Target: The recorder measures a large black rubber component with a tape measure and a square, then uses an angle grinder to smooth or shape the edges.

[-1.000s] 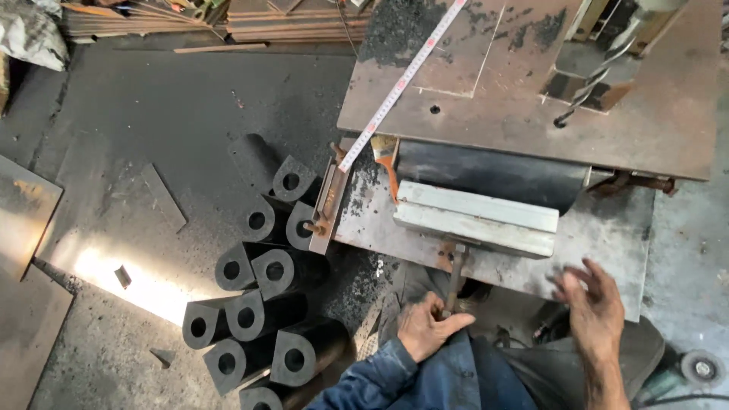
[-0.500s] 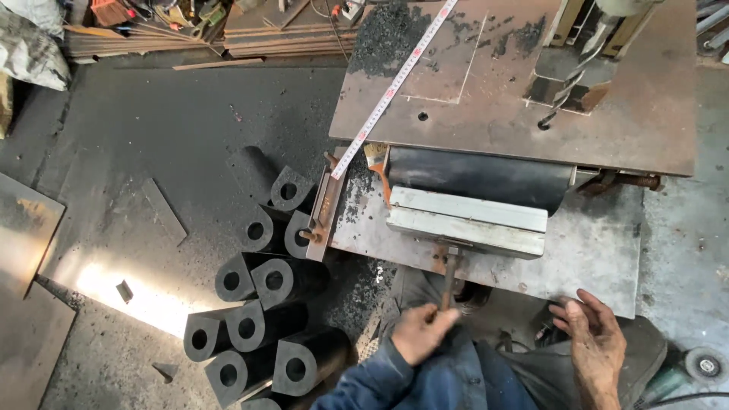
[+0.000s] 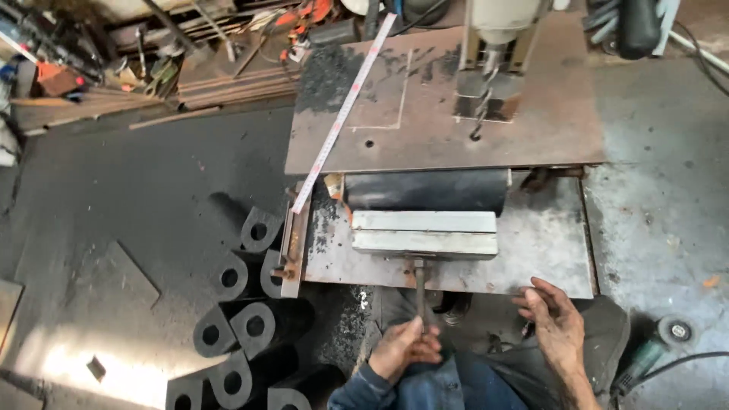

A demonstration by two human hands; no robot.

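Head view: the left hand [image 3: 406,348] is closed around the vise [image 3: 424,231] handle [image 3: 418,292], a stiff steel rod best gripped at its end. The right hand [image 3: 553,326] rests open beside it on the bench [image 3: 547,243] edge.

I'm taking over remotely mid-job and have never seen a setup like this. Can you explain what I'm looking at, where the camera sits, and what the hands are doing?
The one view comes from a camera worn on the person's head, looking down at their own hands and lap.

In front of them is a rusty steel plate with a drill standing over it and a measuring tape lying across it. Lower down, on a grey metal table, a vise clamps a black block.

The left hand grips the vise handle. The right hand rests open at the table's front edge, holding nothing.

On the floor to the left lie black cylinders with holes. An angle grinder lies on the right.
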